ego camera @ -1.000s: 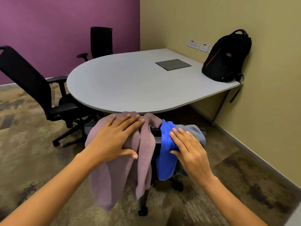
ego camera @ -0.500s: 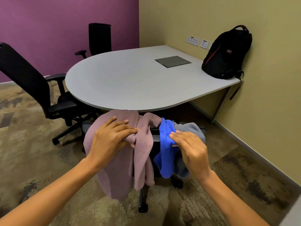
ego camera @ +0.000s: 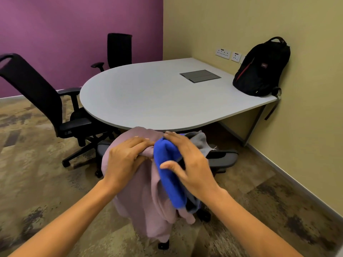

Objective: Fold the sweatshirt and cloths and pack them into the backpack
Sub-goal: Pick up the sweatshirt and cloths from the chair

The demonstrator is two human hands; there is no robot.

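Observation:
A mauve sweatshirt (ego camera: 146,201) hangs bunched over the back of a chair (ego camera: 222,158) in front of me. My left hand (ego camera: 126,158) is closed on its gathered top. A bright blue cloth (ego camera: 167,173) lies right beside it, and my right hand (ego camera: 187,164) curls around that cloth with thumb and fingers on either side. A grey cloth (ego camera: 199,140) shows just behind my right hand. The black backpack (ego camera: 261,67) stands upright at the table's far right corner, leaning on the wall, zipped as far as I can see.
The grey rounded table (ego camera: 148,97) has a dark cable hatch (ego camera: 200,76) near the wall. Two black office chairs stand at left (ego camera: 46,101) and at the back (ego camera: 118,49). Wall sockets (ego camera: 229,54) sit left of the backpack. Patterned carpet covers the floor.
Both hands went from flat on the clothes to gripping. The left bunched the sweatshirt's top; the right moved left and wrapped around the blue cloth, pulling the clothes together.

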